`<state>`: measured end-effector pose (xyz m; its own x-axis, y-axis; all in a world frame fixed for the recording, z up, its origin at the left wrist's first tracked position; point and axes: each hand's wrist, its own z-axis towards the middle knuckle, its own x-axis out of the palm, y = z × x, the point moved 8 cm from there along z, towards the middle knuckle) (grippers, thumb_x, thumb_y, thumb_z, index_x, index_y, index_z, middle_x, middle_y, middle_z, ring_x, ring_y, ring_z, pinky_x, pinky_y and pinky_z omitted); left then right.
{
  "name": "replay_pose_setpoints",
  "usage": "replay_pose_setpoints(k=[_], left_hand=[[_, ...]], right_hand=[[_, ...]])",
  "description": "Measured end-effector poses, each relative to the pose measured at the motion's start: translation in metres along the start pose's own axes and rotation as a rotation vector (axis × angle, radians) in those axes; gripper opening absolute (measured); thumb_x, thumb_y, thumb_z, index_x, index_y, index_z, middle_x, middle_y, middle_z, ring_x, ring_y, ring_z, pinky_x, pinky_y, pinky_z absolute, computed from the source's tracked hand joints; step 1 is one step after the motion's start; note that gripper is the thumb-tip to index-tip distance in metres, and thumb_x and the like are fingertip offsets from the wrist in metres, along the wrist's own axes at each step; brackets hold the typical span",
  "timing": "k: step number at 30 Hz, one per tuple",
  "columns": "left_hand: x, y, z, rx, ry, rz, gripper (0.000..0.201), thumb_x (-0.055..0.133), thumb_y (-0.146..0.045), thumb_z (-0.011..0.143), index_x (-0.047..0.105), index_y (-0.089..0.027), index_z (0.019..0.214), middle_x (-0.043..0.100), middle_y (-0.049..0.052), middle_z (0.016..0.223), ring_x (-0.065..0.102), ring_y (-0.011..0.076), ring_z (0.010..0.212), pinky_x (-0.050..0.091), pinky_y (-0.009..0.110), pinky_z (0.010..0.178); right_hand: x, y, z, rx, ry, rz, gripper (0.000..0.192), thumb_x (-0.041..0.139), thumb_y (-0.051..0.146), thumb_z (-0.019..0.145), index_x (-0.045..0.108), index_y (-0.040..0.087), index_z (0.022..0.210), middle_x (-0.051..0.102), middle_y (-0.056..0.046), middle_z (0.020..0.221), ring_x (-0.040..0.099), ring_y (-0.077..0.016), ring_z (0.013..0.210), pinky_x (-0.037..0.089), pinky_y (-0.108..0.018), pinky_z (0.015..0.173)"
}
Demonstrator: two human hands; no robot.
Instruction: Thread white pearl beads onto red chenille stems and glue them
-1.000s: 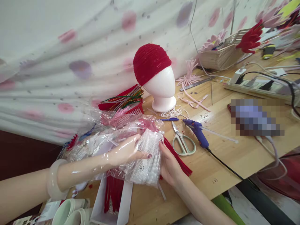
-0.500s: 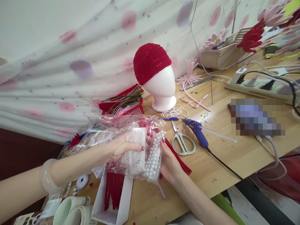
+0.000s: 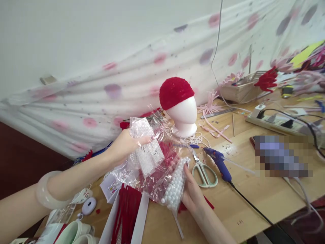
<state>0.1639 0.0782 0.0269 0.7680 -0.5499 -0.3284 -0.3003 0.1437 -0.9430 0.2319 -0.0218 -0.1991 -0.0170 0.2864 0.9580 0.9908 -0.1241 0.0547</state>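
The left hand (image 3: 137,140), a pale bangle (image 3: 42,193) on its wrist, pinched several flat packets (image 3: 146,162) of small white beads, thumb across the top and fingers mostly hidden beneath. Two packets bore handwritten marks, one like a 4 and one like a 5. The right hand (image 3: 191,189) curled around the side of a bead bag (image 3: 175,186) filled with larger white beads, its thumb pressed against the upper edge. Packets and bead bag were held up over the table (image 3: 159,227), with crinkled clear plastic spread around and between them.

Below the packets, red strips (image 3: 128,210) lay in a white box (image 3: 143,217). To the left of the box were a round lilac case (image 3: 88,206) and pale cups (image 3: 76,232).

Behind the plastic, a white foam head (image 3: 186,115) stood upright, wearing a red cap (image 3: 176,93). Strung beads (image 3: 201,139) lay beside its base, with a blue pen (image 3: 194,146) near them. Just right of the bead bag lay scissors (image 3: 205,174), handles toward the person, and next to them a blue glue gun (image 3: 219,162), its black cord running toward the table's near edge.
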Motion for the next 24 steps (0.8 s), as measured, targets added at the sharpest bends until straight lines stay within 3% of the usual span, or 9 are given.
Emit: replay_pose_setpoints(k=[6, 13, 17, 20, 22, 24], left_hand=[[-0.013, 0.007, -0.004, -0.110, -0.073, -0.294, 0.012, 0.074, -0.013, 0.073, 0.071, -0.016, 0.084, 0.077, 0.007, 0.083, 0.072, 0.0214, 0.074, 0.058, 0.033, 0.071], [-0.044, -0.013, -0.004, 0.009, -0.258, -0.401, 0.009, 0.074, -0.014, 0.075, 0.069, -0.015, 0.083, 0.075, 0.006, 0.077, 0.071, 0.0195, 0.067, 0.058, 0.029, 0.061], [-0.053, -0.035, -0.009, 0.092, -0.206, -0.494, 0.004, 0.069, -0.013, 0.081, 0.069, -0.012, 0.085, 0.076, 0.009, 0.081, 0.073, 0.0205, 0.072, 0.060, 0.031, 0.069], [-0.064, -0.063, -0.016, 0.198, -0.156, -0.569, 0.009, 0.061, -0.012, 0.087, 0.069, -0.012, 0.083, 0.076, 0.008, 0.080, 0.073, 0.0191, 0.075, 0.060, 0.028, 0.073], [-0.077, -0.080, -0.020, 0.267, -0.178, -0.635, 0.013, 0.058, -0.009, 0.088, 0.067, -0.013, 0.080, 0.074, 0.005, 0.072, 0.072, 0.0177, 0.071, 0.060, 0.027, 0.071], [-0.089, -0.091, -0.022, 0.307, -0.213, -0.691, 0.014, 0.055, -0.007, 0.087, 0.067, -0.014, 0.082, 0.073, 0.003, 0.068, 0.071, 0.0167, 0.070, 0.060, 0.027, 0.072]], right_hand=[[0.008, -0.003, 0.001, 0.006, 0.060, 0.022, 0.033, 0.086, 0.032, 0.074, 0.073, 0.015, 0.100, 0.078, -0.005, 0.092, 0.073, -0.0203, 0.080, 0.060, -0.034, 0.079], [0.016, -0.008, -0.002, 0.071, 0.152, -0.007, 0.030, 0.086, 0.033, 0.074, 0.074, 0.017, 0.096, 0.079, -0.003, 0.090, 0.073, -0.0181, 0.082, 0.058, -0.031, 0.083], [0.024, -0.013, -0.009, 0.097, 0.234, -0.126, 0.036, 0.083, 0.042, 0.076, 0.075, 0.019, 0.103, 0.079, -0.005, 0.096, 0.072, -0.0245, 0.095, 0.056, -0.041, 0.091], [0.026, -0.013, -0.019, 0.114, 0.275, -0.243, 0.039, 0.080, 0.049, 0.077, 0.076, 0.021, 0.103, 0.079, -0.007, 0.096, 0.071, -0.0290, 0.099, 0.056, -0.046, 0.089], [0.021, -0.011, -0.027, 0.158, 0.284, -0.287, 0.039, 0.078, 0.052, 0.078, 0.075, 0.021, 0.104, 0.078, -0.007, 0.097, 0.072, -0.0285, 0.096, 0.058, -0.044, 0.082], [0.008, -0.005, -0.036, 0.236, 0.244, -0.284, 0.034, 0.076, 0.048, 0.082, 0.074, 0.022, 0.105, 0.078, -0.005, 0.098, 0.073, -0.0225, 0.090, 0.059, -0.034, 0.074]])
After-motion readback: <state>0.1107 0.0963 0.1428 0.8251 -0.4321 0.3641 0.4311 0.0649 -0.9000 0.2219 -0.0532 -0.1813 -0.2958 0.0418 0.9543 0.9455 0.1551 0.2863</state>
